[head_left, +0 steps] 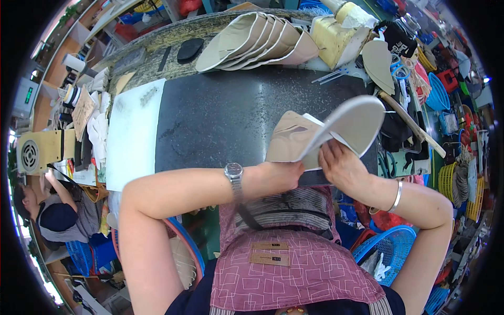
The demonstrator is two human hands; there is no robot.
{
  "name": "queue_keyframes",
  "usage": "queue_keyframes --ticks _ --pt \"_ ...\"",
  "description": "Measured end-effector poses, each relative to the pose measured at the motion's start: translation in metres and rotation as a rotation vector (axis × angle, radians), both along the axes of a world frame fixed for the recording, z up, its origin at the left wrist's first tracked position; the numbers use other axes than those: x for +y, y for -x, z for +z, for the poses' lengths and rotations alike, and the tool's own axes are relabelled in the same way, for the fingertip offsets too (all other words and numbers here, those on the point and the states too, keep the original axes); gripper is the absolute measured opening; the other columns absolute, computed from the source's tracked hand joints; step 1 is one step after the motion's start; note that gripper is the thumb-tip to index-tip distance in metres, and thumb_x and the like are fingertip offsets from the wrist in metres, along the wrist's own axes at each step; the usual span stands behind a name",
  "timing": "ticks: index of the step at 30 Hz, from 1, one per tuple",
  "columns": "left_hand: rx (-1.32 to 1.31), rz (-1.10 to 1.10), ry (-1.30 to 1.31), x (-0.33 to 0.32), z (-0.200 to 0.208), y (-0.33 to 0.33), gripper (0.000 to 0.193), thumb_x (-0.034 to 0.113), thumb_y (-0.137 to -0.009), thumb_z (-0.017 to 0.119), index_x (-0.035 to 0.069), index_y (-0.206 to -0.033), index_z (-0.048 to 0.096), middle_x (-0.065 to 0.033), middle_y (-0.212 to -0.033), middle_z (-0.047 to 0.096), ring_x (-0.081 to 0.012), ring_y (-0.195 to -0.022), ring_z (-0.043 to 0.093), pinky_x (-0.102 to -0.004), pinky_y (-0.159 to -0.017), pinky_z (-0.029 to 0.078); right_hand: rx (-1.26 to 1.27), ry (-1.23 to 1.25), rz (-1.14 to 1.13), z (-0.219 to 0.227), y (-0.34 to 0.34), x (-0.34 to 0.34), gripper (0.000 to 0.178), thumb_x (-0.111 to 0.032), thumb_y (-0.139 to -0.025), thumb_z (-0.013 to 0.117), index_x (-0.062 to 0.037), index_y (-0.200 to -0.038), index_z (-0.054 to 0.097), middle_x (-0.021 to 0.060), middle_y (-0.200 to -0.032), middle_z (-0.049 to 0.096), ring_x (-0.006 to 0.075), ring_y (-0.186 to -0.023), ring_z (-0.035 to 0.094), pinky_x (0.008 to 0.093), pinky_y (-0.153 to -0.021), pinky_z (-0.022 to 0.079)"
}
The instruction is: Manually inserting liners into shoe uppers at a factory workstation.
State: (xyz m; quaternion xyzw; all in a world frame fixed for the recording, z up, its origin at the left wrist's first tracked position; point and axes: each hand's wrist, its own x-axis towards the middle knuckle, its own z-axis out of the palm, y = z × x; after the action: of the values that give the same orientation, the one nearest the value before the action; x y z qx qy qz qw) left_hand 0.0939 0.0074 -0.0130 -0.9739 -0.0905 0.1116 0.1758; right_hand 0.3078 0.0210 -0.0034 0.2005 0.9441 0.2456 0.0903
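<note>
In front of my chest, above the near edge of the dark work mat, I hold a beige curved piece (pixel 294 135) with a wide rounded flap (pixel 358 123) standing up on its right; its exact kind is unclear. My left hand (pixel 283 176) is closed on its lower edge, the fingertips partly hidden. My right hand (pixel 341 165) grips it below the flap, the fingers bent against its inner side. Farther back lies a nested stack of several similar beige pieces (pixel 260 42).
The dark mat (pixel 220 121) borders a white sheet (pixel 134 131) at left. Behind stand a flat black pad (pixel 190 50) and a yellowed block (pixel 336 39). At right are a beige rounded panel (pixel 378 65), a wooden-handled tool (pixel 412 123) and blue-handled scissors (pixel 400 68). A co-worker (pixel 60 210) is at far left.
</note>
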Motion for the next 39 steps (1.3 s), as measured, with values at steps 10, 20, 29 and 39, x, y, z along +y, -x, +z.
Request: queue_keyframes --ticks 10,20,29,39 --pt "-0.982 0.844 0.911 0.000 -0.026 -0.026 0.045 0.016 -0.073 0.058 -0.005 -0.112 0.048 -0.0248 -0.105 0.055 -0.0379 -0.101 0.052 -0.0438 -0.088 0.041 0.557 0.356 -0.243 -0.034 0.013 -0.003 0.021 -0.007 -0.067 0.054 0.0007 -0.086 0.058 0.0114 -0.081 0.058 0.0273 -0.079 0.059 0.0357 -0.069 0.050" --pt "-0.728 0.335 0.620 0.001 -0.057 0.009 0.023 0.015 -0.083 0.051 0.001 -0.100 0.057 -0.0163 -0.101 0.056 -0.0277 -0.099 0.054 -0.0354 -0.080 0.045 0.370 0.995 -0.137 -0.009 -0.045 0.026 0.046 0.002 -0.071 0.056 -0.0173 -0.112 0.061 0.0152 -0.122 0.051 0.0345 -0.115 0.046 0.0401 -0.097 0.039" --pt "-0.847 0.457 0.700 0.007 -0.035 -0.020 0.077 0.036 -0.069 0.070 -0.006 -0.126 0.038 -0.0238 -0.123 0.042 -0.0388 -0.115 0.042 -0.0420 -0.098 0.035 0.678 0.805 -0.102 -0.040 -0.005 -0.013 0.041 -0.002 -0.064 0.060 -0.0027 -0.105 0.058 0.0112 -0.110 0.058 0.0279 -0.109 0.052 0.0364 -0.093 0.044" --pt "-0.809 0.619 0.613 0.009 -0.043 -0.042 0.077 0.036 -0.066 0.070 -0.009 -0.122 0.040 -0.0212 -0.118 0.043 -0.0355 -0.107 0.045 -0.0411 -0.093 0.037 0.487 0.181 0.330 -0.013 -0.026 0.016 0.030 -0.013 -0.062 0.055 0.0028 -0.087 0.060 0.0135 -0.092 0.061 0.0247 -0.087 0.060 0.0393 -0.086 0.048"
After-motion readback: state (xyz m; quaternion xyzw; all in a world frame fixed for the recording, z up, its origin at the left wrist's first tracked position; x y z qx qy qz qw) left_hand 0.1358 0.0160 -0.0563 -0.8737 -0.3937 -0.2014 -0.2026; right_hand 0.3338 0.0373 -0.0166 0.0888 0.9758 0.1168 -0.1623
